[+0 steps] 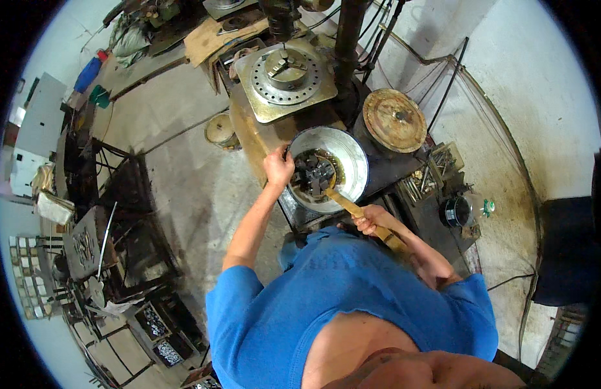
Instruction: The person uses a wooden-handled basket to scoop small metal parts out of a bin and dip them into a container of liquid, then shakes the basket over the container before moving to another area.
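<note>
A round metal basin (pixel 353 155) stands in front of me, holding dark blocky metal pieces (pixel 316 174) and some brownish liquid. At its left rim, my left hand (pixel 278 166) is closed on the edge, apparently at a small handle there. My right hand (pixel 373 220) wraps round a long, flat, yellow-brown wooden handle (pixel 344 201). The handle slants into the basin and meets a yellowish curved rim around the pieces. What tool it belongs to is partly hidden by the pieces.
Behind the basin is a machine table with a three-jaw chuck (pixel 286 68) under a spindle. A rusty round lid (pixel 395 120) tops a drum to the right. Metal rods (pixel 416 185) and a dark can (pixel 454 211) lie nearby. A bucket (pixel 220 131) stands on the floor.
</note>
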`<action>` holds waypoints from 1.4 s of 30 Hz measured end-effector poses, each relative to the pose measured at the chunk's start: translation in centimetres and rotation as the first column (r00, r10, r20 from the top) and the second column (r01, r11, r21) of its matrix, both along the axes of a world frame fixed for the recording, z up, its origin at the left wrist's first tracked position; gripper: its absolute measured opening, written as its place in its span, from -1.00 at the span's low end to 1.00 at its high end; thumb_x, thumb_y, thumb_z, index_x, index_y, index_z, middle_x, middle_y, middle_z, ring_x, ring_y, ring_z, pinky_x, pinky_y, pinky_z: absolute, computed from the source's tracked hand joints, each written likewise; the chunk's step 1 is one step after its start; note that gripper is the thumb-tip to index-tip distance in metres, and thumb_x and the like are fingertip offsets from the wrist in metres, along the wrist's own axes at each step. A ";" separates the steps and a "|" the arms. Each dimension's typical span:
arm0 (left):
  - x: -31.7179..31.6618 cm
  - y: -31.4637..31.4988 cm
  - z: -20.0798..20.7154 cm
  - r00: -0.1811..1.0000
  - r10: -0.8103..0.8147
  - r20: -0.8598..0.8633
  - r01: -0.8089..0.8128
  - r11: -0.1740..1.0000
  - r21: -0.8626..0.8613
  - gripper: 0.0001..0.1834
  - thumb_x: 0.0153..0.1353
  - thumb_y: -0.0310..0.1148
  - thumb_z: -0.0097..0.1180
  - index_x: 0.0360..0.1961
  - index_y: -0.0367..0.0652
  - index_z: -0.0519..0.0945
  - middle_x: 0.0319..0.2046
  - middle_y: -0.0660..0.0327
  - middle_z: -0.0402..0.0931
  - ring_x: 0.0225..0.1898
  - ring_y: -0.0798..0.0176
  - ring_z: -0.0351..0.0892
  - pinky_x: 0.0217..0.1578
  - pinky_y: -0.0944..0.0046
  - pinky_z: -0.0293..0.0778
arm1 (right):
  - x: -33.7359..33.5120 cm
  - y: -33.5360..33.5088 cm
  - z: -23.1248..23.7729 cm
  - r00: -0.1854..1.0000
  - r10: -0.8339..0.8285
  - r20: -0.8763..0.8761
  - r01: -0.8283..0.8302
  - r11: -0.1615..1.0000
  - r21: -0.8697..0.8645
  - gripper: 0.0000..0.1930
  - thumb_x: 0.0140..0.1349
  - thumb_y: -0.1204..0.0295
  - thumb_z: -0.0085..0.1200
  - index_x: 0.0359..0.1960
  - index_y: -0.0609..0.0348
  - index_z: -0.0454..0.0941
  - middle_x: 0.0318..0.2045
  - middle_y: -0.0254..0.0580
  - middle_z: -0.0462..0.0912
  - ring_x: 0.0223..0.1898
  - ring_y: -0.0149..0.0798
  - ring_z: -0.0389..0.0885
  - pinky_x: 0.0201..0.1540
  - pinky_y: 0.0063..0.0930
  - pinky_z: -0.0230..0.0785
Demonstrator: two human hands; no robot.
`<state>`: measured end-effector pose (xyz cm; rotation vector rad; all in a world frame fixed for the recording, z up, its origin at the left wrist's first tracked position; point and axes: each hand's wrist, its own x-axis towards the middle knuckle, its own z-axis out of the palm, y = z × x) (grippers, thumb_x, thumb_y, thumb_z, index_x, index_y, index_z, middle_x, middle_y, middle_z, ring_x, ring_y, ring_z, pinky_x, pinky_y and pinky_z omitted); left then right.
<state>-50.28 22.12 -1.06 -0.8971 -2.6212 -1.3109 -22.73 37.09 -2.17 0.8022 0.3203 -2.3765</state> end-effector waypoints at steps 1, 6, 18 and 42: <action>0.0 -0.2 0.1 1.000 -0.004 0.002 0.004 1.000 0.016 -0.80 -0.07 -0.43 0.06 -0.36 -0.20 0.56 -0.54 -0.05 0.51 -0.45 -0.05 0.54 -0.40 0.09 0.43 | -0.3 0.3 -0.6 0.999 -0.014 0.033 0.017 0.997 -0.070 -0.84 0.05 0.53 -0.25 -0.30 0.21 0.27 -0.63 -0.39 0.24 -0.71 -0.54 0.08 -0.75 -0.66 -0.09; 0.9 -0.5 -0.4 1.000 0.013 0.008 -0.014 0.995 0.098 -0.82 -0.08 -0.43 0.07 -0.40 -0.22 0.56 -0.60 -0.05 0.49 -0.51 -0.07 0.52 -0.46 0.08 0.41 | -0.1 1.7 1.4 1.000 0.000 0.026 -0.002 0.998 0.064 -0.85 0.03 0.51 -0.23 -0.33 0.23 0.28 -0.64 -0.42 0.19 -0.72 -0.56 0.06 -0.74 -0.66 -0.10; 0.9 -0.4 -0.2 0.998 0.014 -0.056 -0.012 1.000 0.026 -0.77 -0.08 -0.43 0.06 -0.33 -0.20 0.56 -0.57 -0.03 0.50 -0.50 -0.05 0.52 -0.41 0.07 0.42 | -0.2 2.4 0.9 0.998 -0.040 0.057 0.056 0.953 -0.299 -0.69 -0.07 0.51 -0.12 -0.23 0.33 0.25 -0.57 -0.41 0.20 -0.67 -0.58 0.12 -0.72 -0.72 -0.01; 1.1 0.0 -0.1 0.999 -0.027 -0.042 0.026 0.999 -0.033 -0.83 -0.07 -0.40 0.06 -0.41 -0.21 0.56 -0.59 -0.04 0.49 -0.50 -0.08 0.51 -0.44 0.05 0.42 | -0.7 2.8 0.9 0.971 0.218 0.097 -0.238 0.900 0.364 -0.80 -0.03 0.53 -0.28 -0.33 0.28 0.27 -0.62 -0.45 0.14 -0.69 -0.56 0.05 -0.67 -0.68 -0.07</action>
